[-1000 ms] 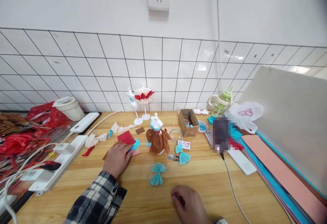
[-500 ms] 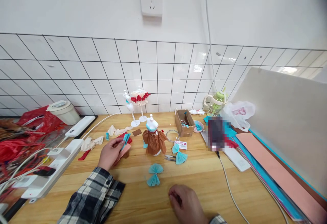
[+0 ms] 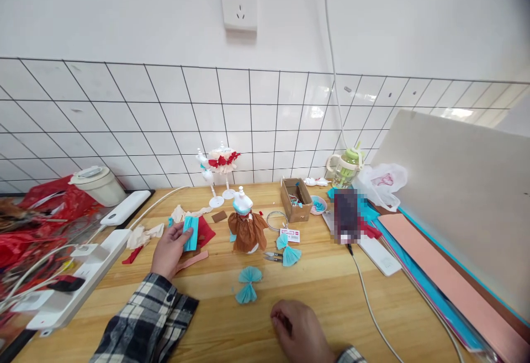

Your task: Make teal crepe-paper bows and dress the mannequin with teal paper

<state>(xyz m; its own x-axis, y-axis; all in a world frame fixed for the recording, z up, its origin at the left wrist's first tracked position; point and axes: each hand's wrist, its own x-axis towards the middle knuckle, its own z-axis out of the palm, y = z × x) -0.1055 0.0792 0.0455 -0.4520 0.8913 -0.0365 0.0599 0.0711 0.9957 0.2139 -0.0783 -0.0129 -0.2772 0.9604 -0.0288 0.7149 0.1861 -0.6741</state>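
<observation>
Pinching a blue strip (image 3: pixel 191 235), the left hand (image 3: pixel 169 250) is nearly closed.

One head camera, near and above the bare left hand (image 3: pixel 170 248) and bare right hand (image 3: pixel 301 330), looks forward and down past them, over the brown wooden table (image 3: pixel 219 324), to the white tiled wall (image 3: pixel 264 117)

Two bare hands (image 3: pixel 169 250) are sharing the pale wooden counter (image 3: pixel 215 319) with three upright white miniature mannequins (image 3: pixel 243 204), two pleated light-blue bows (image 3: pixel 249 284), one open brown cardboard box (image 3: pixel 301 215), one silver metal ring (image 3: pixel 268 223) and one pair of metal-bladed snips (image 3: pixel 274 256).
</observation>
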